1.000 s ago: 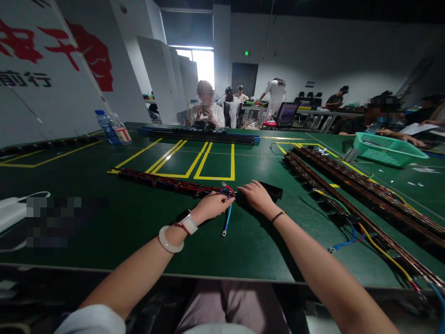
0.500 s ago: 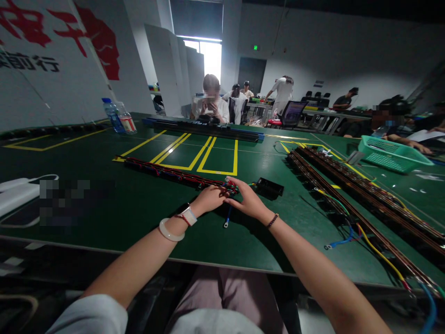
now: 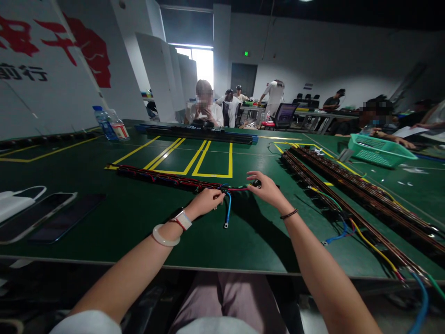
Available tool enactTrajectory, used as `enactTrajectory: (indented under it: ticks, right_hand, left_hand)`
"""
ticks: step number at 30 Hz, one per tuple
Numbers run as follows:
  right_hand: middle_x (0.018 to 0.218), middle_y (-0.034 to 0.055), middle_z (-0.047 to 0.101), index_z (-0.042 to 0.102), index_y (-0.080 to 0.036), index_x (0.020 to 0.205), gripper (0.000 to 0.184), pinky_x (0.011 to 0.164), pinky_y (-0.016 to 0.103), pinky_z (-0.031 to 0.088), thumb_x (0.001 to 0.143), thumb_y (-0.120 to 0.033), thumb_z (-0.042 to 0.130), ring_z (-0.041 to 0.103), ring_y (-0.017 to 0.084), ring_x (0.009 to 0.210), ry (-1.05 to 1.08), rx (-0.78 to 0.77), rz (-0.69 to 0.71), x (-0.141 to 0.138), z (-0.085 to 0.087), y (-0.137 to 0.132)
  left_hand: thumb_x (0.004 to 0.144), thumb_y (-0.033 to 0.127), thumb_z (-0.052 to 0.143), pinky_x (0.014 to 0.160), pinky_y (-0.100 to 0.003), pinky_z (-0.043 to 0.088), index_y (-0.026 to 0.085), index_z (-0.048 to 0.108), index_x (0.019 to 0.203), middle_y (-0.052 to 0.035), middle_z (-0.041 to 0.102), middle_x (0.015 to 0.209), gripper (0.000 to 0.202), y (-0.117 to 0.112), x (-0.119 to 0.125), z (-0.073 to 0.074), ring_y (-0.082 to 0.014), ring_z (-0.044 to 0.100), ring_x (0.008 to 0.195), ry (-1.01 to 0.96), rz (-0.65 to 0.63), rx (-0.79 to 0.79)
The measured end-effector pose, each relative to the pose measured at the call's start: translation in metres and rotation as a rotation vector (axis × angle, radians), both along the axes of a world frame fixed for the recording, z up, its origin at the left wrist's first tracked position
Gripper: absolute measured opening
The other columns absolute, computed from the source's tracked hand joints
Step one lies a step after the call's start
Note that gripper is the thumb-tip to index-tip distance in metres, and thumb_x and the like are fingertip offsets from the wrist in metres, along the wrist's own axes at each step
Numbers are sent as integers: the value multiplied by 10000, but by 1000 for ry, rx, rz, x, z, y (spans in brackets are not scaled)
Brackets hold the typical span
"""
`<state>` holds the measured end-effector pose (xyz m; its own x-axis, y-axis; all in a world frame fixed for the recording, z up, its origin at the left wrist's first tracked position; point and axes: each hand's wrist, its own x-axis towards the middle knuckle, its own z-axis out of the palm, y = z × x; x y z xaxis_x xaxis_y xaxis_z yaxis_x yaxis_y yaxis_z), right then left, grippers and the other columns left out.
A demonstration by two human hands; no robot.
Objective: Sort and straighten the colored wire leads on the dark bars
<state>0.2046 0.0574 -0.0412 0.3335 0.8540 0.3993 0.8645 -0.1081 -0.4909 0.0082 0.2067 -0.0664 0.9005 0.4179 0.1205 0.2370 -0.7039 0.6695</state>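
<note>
Mid-frame, left hand (image 3: 206,200) and right hand (image 3: 267,186) both pinch one wire bundle (image 3: 239,189); one blue wire (image 3: 227,211) droops between; two bottles (image 3: 104,123) upper left.

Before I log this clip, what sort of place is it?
Probably an assembly workshop: a green table with yellow lines, long wired strips laid out on it, and other people seated at benches behind.
</note>
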Motion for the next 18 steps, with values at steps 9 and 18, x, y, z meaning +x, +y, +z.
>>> enactTrajectory:
  ticks: [9, 18]
  right_hand:
    - [1383, 73, 460, 445, -255, 1357, 630, 1072, 624, -78, 769, -362, 645, 134, 293, 1404, -357, -307, 10, 14, -24, 1]
    - [1162, 99, 595, 597, -232, 1198, 610, 1081, 565, 73, 684, -541, 708, 451, 300, 1178, -411, -455, -52, 16, -15, 7]
  left_hand:
    - [853, 469, 471, 442, -193, 432, 90, 589, 733, -61, 613, 608, 415, 3, 10, -9, -124, 601, 515, -73, -49, -481]
    - [854, 304, 564, 728, -296, 552, 41, 604, 922, -152, 687, 798, 275, -2, 11, -9, -174, 682, 698, 14, 10, -999]
